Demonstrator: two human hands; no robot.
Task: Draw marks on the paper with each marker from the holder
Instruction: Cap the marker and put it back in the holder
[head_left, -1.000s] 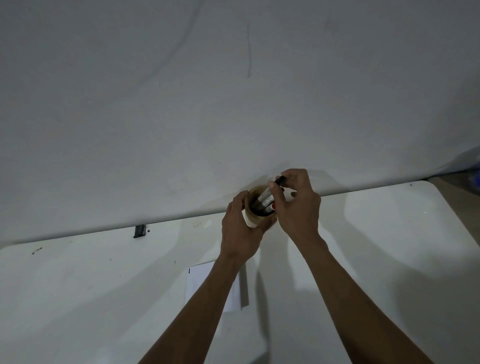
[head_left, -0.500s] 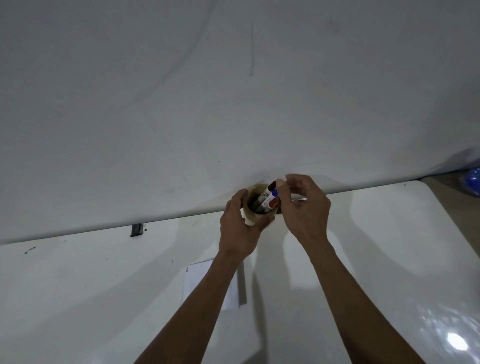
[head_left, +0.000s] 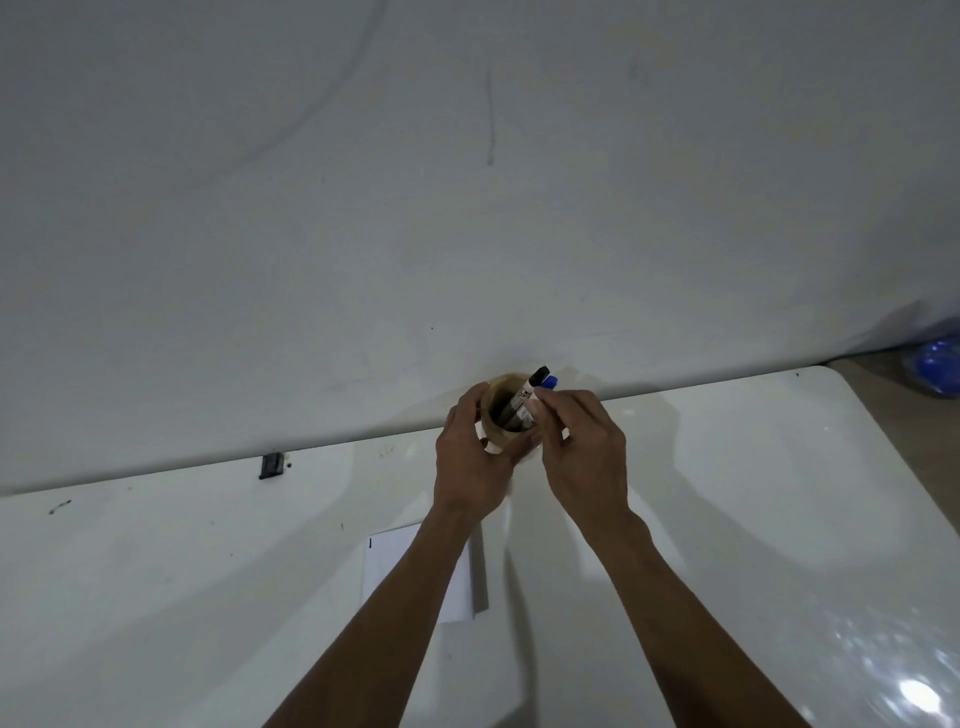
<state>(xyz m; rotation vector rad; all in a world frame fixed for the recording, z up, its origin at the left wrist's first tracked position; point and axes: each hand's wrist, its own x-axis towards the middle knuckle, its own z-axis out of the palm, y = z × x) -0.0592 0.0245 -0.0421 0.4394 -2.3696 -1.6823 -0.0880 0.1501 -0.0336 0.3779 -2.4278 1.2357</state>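
A round tan holder (head_left: 497, 388) stands at the table's far edge against the wall. My left hand (head_left: 470, 457) is wrapped around its left side. A black-capped marker (head_left: 530, 387) and a blue-capped marker (head_left: 549, 382) stick out of it at the right. My right hand (head_left: 582, 447) pinches the markers' bodies just below the caps; which one it grips I cannot tell. A white sheet of paper (head_left: 395, 566) lies nearer to me, partly under my left forearm, with a short dark mark at its top left corner.
The white table (head_left: 753, 493) ends at a rounded corner on the right. A small black clip (head_left: 271, 465) sits at the far edge on the left. A blue object (head_left: 935, 366) lies on the floor beyond the right corner. The wall rises directly behind the holder.
The red-capped marker seen earlier is out of sight. My right hand has slid lower, and the black and blue caps now stand clear above its fingers.
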